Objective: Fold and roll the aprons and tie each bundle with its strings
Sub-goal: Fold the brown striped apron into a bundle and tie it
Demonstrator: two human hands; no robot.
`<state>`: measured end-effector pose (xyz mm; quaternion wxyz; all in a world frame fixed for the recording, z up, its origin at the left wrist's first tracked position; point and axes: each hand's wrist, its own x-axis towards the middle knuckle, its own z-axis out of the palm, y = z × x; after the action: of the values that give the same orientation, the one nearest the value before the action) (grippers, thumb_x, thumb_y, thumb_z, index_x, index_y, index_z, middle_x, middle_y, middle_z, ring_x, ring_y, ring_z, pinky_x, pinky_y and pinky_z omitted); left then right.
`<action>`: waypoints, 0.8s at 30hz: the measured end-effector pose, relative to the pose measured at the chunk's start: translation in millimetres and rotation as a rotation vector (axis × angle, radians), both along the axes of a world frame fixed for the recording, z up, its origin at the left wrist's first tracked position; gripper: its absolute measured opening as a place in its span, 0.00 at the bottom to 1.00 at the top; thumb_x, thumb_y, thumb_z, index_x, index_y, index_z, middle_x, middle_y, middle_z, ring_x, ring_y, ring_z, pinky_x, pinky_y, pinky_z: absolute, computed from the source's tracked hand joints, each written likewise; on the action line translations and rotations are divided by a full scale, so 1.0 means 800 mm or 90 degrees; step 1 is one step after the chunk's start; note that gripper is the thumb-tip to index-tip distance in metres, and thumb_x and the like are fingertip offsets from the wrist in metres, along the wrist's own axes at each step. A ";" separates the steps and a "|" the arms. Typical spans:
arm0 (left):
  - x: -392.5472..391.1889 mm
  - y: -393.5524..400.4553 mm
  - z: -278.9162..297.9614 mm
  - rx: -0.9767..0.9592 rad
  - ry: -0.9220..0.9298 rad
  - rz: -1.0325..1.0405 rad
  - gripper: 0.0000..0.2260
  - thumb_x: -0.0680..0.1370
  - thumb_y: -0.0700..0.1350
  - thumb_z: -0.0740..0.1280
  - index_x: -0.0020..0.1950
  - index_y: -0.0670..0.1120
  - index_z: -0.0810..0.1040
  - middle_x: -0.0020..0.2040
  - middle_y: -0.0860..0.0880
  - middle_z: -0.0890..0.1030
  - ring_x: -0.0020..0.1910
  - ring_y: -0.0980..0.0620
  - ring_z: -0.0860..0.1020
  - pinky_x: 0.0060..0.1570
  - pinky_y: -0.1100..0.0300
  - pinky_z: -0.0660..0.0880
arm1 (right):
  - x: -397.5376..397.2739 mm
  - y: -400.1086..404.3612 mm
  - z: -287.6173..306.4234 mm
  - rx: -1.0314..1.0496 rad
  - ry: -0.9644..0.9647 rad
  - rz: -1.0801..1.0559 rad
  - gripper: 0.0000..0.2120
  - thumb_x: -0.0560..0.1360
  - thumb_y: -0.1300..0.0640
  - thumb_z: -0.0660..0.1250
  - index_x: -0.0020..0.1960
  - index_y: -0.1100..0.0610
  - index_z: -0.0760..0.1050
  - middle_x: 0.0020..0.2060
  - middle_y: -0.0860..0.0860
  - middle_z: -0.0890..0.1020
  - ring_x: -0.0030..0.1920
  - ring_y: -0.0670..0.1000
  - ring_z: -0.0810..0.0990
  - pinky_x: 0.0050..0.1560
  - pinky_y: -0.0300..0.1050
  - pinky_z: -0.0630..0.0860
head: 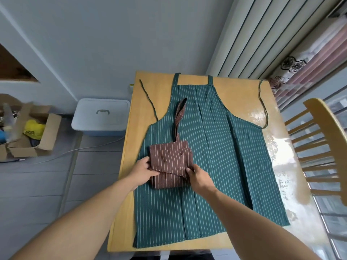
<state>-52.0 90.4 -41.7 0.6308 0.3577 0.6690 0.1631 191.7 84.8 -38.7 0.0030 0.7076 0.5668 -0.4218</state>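
Now, brown apron (171, 162): folded, laid on green apron (216, 166).
Left hand (143, 170): brown apron pinched at 9 o'clock.
Right hand (200, 178): brown apron pinched at 3 o'clock.

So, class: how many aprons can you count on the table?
2: a green striped apron spread flat on the table, and a brown striped apron, folded, lying on it, gripped by both hands.

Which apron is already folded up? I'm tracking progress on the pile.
The brown striped apron: it is a compact folded bundle gripped by the left hand and right hand. The green striped apron beneath it lies spread flat on the table.
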 end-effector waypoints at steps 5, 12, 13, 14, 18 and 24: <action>0.012 0.006 -0.004 0.039 0.027 0.035 0.27 0.78 0.32 0.70 0.74 0.47 0.68 0.60 0.50 0.79 0.56 0.50 0.79 0.51 0.54 0.81 | 0.001 0.011 -0.005 -0.005 -0.101 0.157 0.14 0.86 0.48 0.50 0.66 0.55 0.63 0.48 0.55 0.82 0.44 0.55 0.80 0.48 0.53 0.78; 0.012 0.030 -0.020 0.067 0.113 0.022 0.18 0.79 0.33 0.69 0.61 0.52 0.68 0.64 0.47 0.78 0.60 0.47 0.78 0.64 0.47 0.76 | -0.010 0.032 -0.015 -0.048 -0.142 0.082 0.14 0.83 0.63 0.48 0.67 0.57 0.62 0.46 0.54 0.81 0.42 0.54 0.82 0.44 0.54 0.82; 0.014 0.034 -0.024 0.061 0.121 0.024 0.19 0.79 0.33 0.69 0.61 0.52 0.68 0.64 0.46 0.79 0.60 0.46 0.78 0.63 0.47 0.76 | -0.009 0.035 -0.017 -0.057 -0.145 0.078 0.14 0.83 0.63 0.48 0.67 0.57 0.62 0.46 0.54 0.81 0.41 0.54 0.82 0.41 0.52 0.81; 0.015 0.035 -0.025 0.063 0.133 0.022 0.20 0.78 0.33 0.69 0.62 0.51 0.67 0.64 0.45 0.79 0.59 0.46 0.79 0.62 0.47 0.77 | -0.010 0.036 -0.016 -0.058 -0.145 0.075 0.15 0.83 0.62 0.48 0.68 0.57 0.62 0.45 0.54 0.81 0.40 0.53 0.81 0.38 0.50 0.80; 0.010 0.038 -0.022 0.091 0.166 -0.011 0.35 0.77 0.37 0.69 0.78 0.53 0.57 0.63 0.49 0.74 0.52 0.48 0.80 0.53 0.50 0.78 | -0.009 0.040 -0.015 -0.065 -0.143 0.049 0.10 0.85 0.55 0.51 0.65 0.55 0.63 0.44 0.52 0.81 0.39 0.52 0.81 0.38 0.51 0.79; 0.011 0.054 -0.016 0.130 0.153 0.077 0.37 0.77 0.36 0.72 0.81 0.51 0.57 0.60 0.47 0.77 0.46 0.55 0.80 0.37 0.70 0.71 | -0.011 0.044 -0.021 -0.005 -0.041 -0.064 0.15 0.83 0.43 0.58 0.61 0.52 0.71 0.52 0.51 0.83 0.49 0.54 0.82 0.52 0.56 0.81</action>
<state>-43.3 133.9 -54.4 0.4957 0.3956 0.7400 0.2240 182.8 120.2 -55.4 0.0027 0.7484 0.5288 -0.4004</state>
